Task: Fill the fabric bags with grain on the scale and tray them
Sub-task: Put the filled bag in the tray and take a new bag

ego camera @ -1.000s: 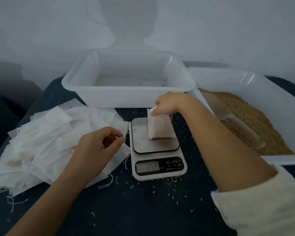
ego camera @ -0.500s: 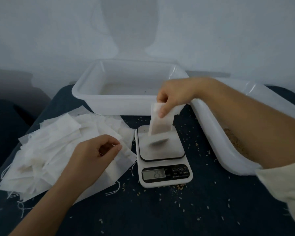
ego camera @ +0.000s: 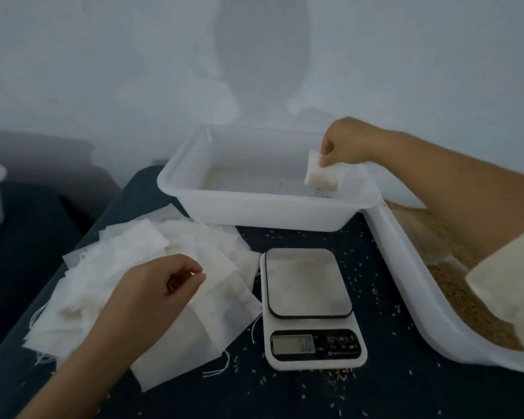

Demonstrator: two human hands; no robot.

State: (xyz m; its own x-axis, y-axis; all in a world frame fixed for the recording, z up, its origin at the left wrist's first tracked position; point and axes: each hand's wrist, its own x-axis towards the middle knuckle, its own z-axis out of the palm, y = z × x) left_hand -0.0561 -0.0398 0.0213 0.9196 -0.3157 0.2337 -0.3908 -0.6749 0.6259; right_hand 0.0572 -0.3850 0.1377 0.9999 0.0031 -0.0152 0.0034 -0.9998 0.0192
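Dark blue cloth [ego camera: 390,388] covers the work surface, speckled with stray kernels; on it, at the right, a long white tub [ego camera: 406,282] holds loose grain [ego camera: 454,285], and my right forearm and cream sleeve [ego camera: 508,285] cross above it; at the back stands the white plastic tray [ego camera: 254,211], its floor bare but for a few specks; left of centre sprawls the heap of empty fabric bags [ego camera: 133,267], flat and overlapping, drawstrings trailing off the near edges; the digital scale [ego camera: 312,306] sits between that heap and the grain tub, its steel platform bare, its display too blurred to read; my left hand [ego camera: 161,288] rests on the heap with fingers curled toward the thumb, though I cannot tell whether they pinch a bag or a string; my right hand [ego camera: 345,143] reaches over the tray's right end, fingertips closed on the top edge of the filled bag [ego camera: 324,175], which hangs tilted inside the tray, just above its floor near the right wall
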